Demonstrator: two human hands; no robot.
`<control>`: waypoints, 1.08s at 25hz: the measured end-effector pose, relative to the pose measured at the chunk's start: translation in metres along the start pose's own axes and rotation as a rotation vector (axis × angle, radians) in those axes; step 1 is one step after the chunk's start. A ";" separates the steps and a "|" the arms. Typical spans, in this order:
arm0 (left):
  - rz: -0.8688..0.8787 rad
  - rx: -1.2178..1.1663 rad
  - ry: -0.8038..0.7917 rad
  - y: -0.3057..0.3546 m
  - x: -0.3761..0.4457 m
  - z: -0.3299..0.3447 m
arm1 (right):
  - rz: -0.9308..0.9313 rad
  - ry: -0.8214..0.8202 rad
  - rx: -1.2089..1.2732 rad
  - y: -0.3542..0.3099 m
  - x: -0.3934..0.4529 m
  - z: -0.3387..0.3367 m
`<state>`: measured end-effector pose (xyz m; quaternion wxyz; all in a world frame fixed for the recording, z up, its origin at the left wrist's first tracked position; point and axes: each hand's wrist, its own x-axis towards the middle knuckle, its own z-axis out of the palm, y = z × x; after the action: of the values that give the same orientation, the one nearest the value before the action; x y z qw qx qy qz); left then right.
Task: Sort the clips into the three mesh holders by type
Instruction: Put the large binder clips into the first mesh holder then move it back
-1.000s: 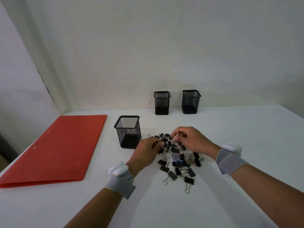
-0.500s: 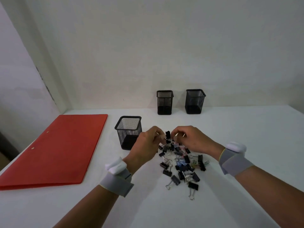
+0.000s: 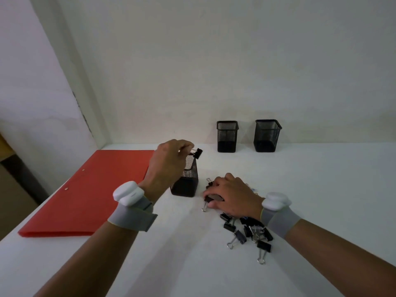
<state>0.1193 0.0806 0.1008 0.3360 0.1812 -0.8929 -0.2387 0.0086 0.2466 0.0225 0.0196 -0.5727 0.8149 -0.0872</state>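
At the centre of the frame, the left hand [image 3: 169,162] pinches a black binder clip [image 3: 198,153] by its wire handle, holding it just above the rim of the nearest mesh holder [image 3: 186,179]. Lower and to the right, the right hand [image 3: 232,195] lies palm down on the pile of clips [image 3: 248,231], its fingers [image 3: 212,190] curled over a few of them; whether they grip one I cannot tell. The pile spreads toward the lower right on the white table [image 3: 192,264]. Two more mesh holders, the middle holder [image 3: 227,136] and the right holder [image 3: 267,135], stand side by side against the wall, well apart from the first. A red folder [image 3: 90,189] lies flat at the left.
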 end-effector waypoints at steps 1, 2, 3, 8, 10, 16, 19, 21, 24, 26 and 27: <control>-0.021 0.036 0.014 -0.009 0.002 -0.004 | -0.001 0.000 0.008 0.000 0.002 0.000; -0.044 0.076 0.012 -0.018 0.003 -0.006 | 0.008 0.003 0.018 0.001 0.003 -0.003; -0.063 0.105 -0.006 -0.025 0.004 -0.007 | 0.023 0.012 0.051 0.001 0.005 -0.008; -0.060 0.096 0.037 -0.040 -0.003 -0.007 | 0.142 0.366 0.518 0.000 0.028 -0.053; 0.011 0.095 0.092 -0.034 -0.013 -0.007 | 0.097 0.456 0.585 -0.008 0.043 -0.066; 0.381 0.113 -0.022 -0.004 -0.058 0.017 | 0.039 0.380 0.587 -0.013 0.037 -0.066; 0.431 0.061 -0.311 -0.009 -0.066 0.044 | 0.089 0.273 0.514 0.005 0.012 -0.056; 0.447 0.052 -0.515 -0.009 -0.072 0.060 | 0.109 0.146 0.453 0.021 -0.008 -0.049; 0.453 0.025 -0.614 -0.005 -0.080 0.073 | 0.139 0.003 0.395 0.038 -0.038 -0.041; 0.440 0.014 -0.609 -0.005 -0.083 0.075 | 0.149 -0.066 0.376 0.043 -0.053 -0.036; 0.432 0.018 -0.603 -0.006 -0.085 0.075 | 0.148 -0.092 0.373 0.043 -0.058 -0.034</control>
<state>0.1287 0.1400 0.0042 0.0990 -0.0867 -0.9715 -0.1971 -0.0161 0.3196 0.0450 0.1688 -0.5010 0.8228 -0.2085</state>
